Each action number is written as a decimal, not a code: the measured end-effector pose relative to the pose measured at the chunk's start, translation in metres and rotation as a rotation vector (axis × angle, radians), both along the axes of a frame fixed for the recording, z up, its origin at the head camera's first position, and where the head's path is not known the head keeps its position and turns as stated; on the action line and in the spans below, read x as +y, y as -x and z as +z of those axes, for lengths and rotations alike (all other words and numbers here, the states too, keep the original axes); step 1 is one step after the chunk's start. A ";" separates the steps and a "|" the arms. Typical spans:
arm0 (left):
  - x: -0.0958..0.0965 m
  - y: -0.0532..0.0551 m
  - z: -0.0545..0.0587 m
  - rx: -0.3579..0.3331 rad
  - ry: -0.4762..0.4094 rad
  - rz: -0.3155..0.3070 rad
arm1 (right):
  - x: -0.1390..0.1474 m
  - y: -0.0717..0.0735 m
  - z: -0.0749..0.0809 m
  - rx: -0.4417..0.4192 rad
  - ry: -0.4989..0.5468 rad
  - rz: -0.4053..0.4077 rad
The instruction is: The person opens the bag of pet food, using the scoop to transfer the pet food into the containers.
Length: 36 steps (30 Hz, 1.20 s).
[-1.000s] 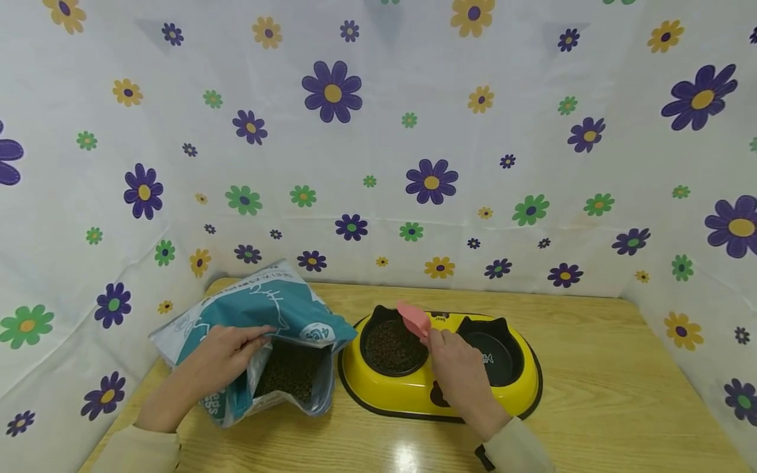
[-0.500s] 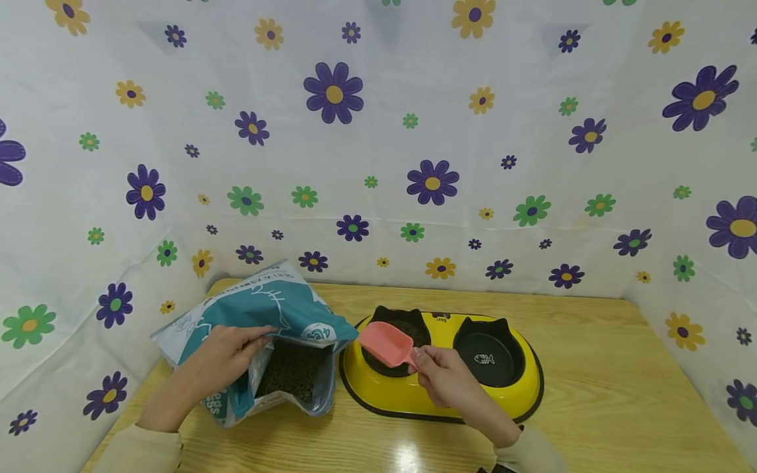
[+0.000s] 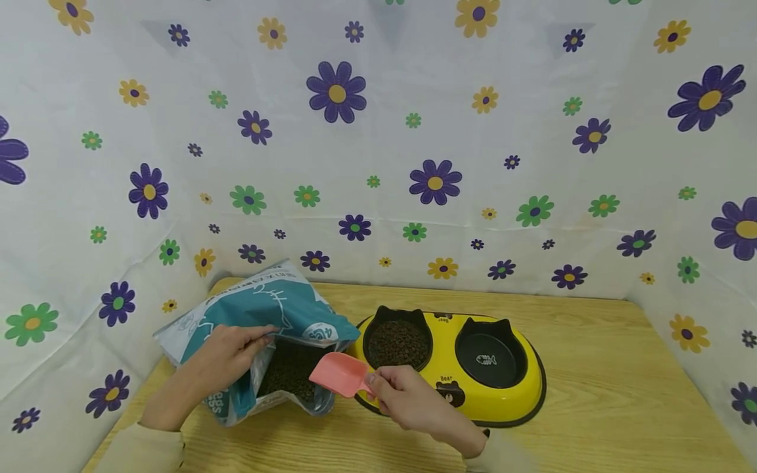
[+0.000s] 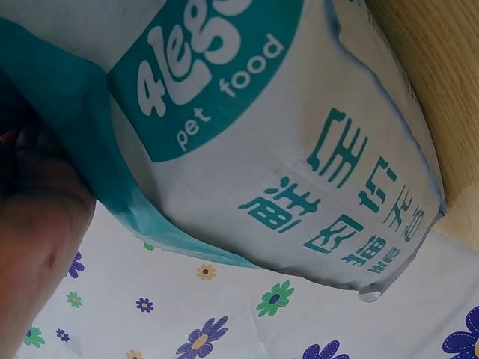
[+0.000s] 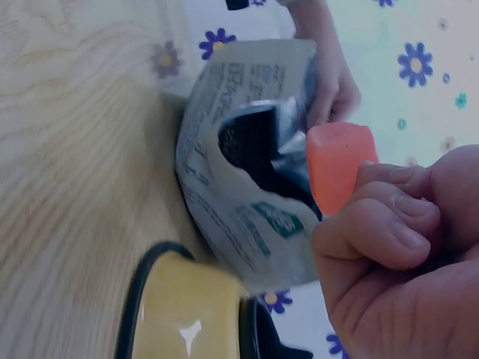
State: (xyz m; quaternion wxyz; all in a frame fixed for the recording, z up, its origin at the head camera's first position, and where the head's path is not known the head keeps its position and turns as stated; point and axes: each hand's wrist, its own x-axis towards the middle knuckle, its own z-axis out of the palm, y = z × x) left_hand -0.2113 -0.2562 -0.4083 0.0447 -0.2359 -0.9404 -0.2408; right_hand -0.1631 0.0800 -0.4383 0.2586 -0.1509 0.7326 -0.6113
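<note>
My left hand grips the upper lip of a teal and white pet food bag, holding its mouth open. Brown kibble shows inside the bag. The left wrist view has the bag's printed side close up, with part of my left hand at the edge. By its handle, my right hand pinches a pink scoop, whose bare inside faces up. The scoop overlaps the right side of the bag's mouth in the head view.
Right of the bag stands a yellow double feeder with black rims. Its left bowl holds kibble; the right black bowl shows a fish print. Both rest on a wooden table, with flowered cloth hanging behind and at the sides.
My right hand has carried the scoop left from above the kibble bowl to the bag's mouth, turning it from tipped to level. The left hand has stayed on the bag.
</note>
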 end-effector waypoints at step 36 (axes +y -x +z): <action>0.000 0.000 0.000 0.060 -0.027 -0.021 | -0.100 0.007 0.006 0.500 -0.466 -0.015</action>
